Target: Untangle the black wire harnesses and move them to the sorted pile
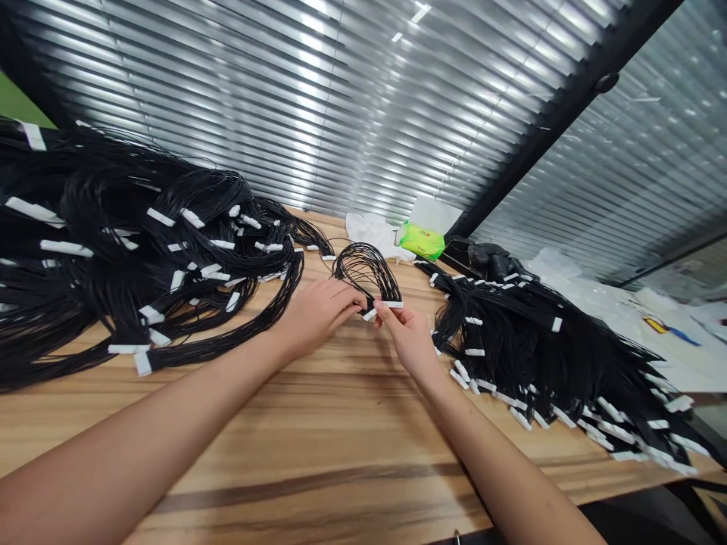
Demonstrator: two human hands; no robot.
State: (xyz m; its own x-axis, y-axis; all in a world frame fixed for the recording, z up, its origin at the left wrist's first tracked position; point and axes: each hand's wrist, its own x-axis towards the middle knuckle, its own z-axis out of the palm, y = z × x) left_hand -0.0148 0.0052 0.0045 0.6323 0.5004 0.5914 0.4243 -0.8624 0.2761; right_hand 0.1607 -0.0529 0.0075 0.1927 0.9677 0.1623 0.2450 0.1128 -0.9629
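Note:
Between my hands a black wire harness curves up in a loop, its two white connectors close together near my fingertips. My left hand has its fingers closed on the wires near one end. With thumb and fingers, my right hand pinches the white connector at the other end. The fingers partly cover both ends. Left of my left hand lies a large heap of black wire harnesses with white connectors. Another pile of such harnesses spreads out to the right of my right hand.
At the back of the wood-grain table lie a bright green packet and crumpled white plastic. Metal-slat blinds rise behind it. Farther right, a tool with yellow and blue handles rests on a white surface.

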